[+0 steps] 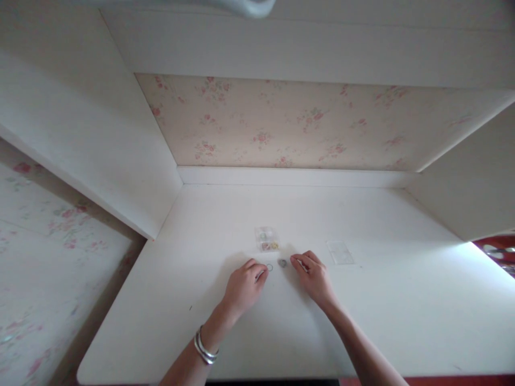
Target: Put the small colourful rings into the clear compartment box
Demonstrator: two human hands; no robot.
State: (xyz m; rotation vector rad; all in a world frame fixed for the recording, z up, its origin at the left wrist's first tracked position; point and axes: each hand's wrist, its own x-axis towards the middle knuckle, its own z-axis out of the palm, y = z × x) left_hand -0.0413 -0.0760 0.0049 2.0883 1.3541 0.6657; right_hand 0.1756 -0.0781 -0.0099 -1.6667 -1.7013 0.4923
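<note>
My left hand (246, 283), with silver bangles on its wrist, pinches a thin metal ring (269, 267) between thumb and fingers. To the right of the ring lies a small grey cluster (282, 263), perhaps more rings; its parts are too small to make out. My right hand (314, 274) is just right of that cluster, thumb and fingertips pressed together; whatever is between them cannot be made out. Beyond both hands sits a small clear compartment box (267, 239) with tiny coloured pieces in its near sections.
A clear flat lid (340, 252) lies right of my right hand on the white desk (394, 311). A small dark sliver (190, 308) rests at the left. White panels enclose the desk at left, right and back, with an overhead shelf (281, 48). Floral wallpaper covers the back.
</note>
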